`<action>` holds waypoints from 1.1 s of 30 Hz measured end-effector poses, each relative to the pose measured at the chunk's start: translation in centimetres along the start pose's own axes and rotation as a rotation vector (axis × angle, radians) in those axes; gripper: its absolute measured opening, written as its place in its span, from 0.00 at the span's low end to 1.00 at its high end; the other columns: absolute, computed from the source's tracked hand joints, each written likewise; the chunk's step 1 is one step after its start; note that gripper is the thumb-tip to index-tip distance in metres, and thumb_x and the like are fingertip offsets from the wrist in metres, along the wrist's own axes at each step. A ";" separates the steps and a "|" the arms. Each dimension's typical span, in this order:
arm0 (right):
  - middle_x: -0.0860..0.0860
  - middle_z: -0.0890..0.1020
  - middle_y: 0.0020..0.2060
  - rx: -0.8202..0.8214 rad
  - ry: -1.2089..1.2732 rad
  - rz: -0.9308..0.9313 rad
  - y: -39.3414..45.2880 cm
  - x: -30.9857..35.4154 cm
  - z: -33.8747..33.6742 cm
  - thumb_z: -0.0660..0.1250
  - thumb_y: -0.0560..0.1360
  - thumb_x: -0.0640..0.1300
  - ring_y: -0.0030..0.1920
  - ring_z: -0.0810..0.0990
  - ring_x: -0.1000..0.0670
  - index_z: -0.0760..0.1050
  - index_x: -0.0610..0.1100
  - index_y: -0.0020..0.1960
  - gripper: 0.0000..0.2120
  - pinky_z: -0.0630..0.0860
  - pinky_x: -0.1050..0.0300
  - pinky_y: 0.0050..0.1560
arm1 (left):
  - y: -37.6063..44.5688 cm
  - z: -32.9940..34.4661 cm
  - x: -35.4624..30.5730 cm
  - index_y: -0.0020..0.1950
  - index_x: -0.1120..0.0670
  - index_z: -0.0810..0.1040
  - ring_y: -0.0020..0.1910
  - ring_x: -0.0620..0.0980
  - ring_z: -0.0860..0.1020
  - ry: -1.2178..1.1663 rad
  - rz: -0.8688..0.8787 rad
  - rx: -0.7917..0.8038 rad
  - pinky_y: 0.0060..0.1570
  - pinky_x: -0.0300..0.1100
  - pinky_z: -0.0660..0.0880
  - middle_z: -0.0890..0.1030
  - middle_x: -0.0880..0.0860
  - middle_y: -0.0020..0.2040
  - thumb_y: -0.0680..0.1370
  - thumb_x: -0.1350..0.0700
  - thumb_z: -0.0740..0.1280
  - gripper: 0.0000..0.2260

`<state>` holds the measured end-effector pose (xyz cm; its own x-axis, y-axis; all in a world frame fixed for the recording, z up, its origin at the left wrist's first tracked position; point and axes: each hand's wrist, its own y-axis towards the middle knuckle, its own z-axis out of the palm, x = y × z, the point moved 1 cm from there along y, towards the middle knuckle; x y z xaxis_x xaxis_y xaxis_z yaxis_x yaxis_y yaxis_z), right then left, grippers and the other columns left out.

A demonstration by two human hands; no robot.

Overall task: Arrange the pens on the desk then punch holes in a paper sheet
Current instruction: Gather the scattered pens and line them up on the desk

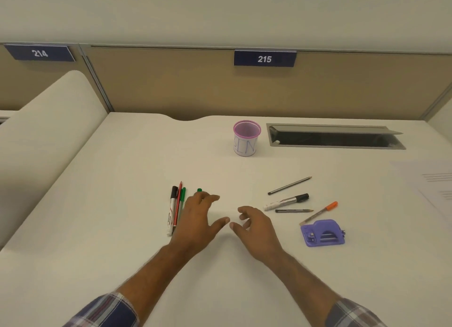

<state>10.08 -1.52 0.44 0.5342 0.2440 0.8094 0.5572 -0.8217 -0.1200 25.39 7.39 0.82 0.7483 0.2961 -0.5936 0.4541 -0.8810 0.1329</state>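
Three pens lie side by side left of centre: a black-capped marker (172, 210), a red pencil (178, 204) and a green pen (182, 199). My left hand (198, 220) rests flat beside them, fingers apart, over another pen whose green cap (199, 190) sticks out past the fingertips. My right hand (256, 225) hovers just to its right, fingers loosely curled, holding nothing. Further right lie a dark pencil (289, 185), a silver marker (286, 202), a short pencil (293, 210) and an orange-capped pen (320, 212). A purple hole punch (322, 233) sits below them. Paper sheets (435, 182) lie at the right edge.
A pink mesh pen cup (246, 138) stands at the back centre of the white desk (122, 180). An open cable slot (335, 137) runs along the back right. A tan partition (171, 87) with number plates closes the back, and a white divider (53, 121) borders the left.
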 end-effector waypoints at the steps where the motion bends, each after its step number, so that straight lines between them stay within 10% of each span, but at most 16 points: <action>1: 0.55 0.78 0.51 -0.033 0.000 0.013 0.0 -0.3 -1.0 0.71 0.73 0.51 0.42 0.76 0.60 0.73 0.49 0.64 0.20 0.68 0.75 0.38 | 0.6 0.5 -0.9 0.69 0.49 0.73 0.66 0.47 0.68 -0.005 0.033 0.008 0.65 0.40 0.67 0.72 0.48 0.65 0.74 0.42 0.71 0.25; 21: 0.52 0.79 0.37 -0.485 -0.013 0.279 0.4 -6.9 -16.1 0.67 0.76 0.43 0.36 0.77 0.53 0.79 0.43 0.53 0.07 0.69 0.63 0.38 | 11.1 10.5 -12.4 0.59 0.49 0.80 0.59 0.52 0.72 0.213 0.142 0.323 0.57 0.44 0.70 0.76 0.50 0.58 0.77 0.48 0.68 0.12; 33: 0.50 0.81 0.40 -0.315 -0.179 0.270 4.6 -9.9 -19.4 0.65 0.75 0.37 0.38 0.78 0.50 0.78 0.48 0.57 0.13 0.73 0.59 0.45 | 10.8 10.6 -12.3 0.53 0.54 0.78 0.50 0.54 0.75 0.150 0.014 0.267 0.49 0.48 0.74 0.79 0.54 0.51 0.81 0.53 0.61 0.09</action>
<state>-4.98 -17.75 3.00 0.7505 0.0620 0.6580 0.1771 -0.9780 -0.1098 15.98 -9.65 1.10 0.8259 0.3168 -0.4664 0.3150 -0.9453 -0.0844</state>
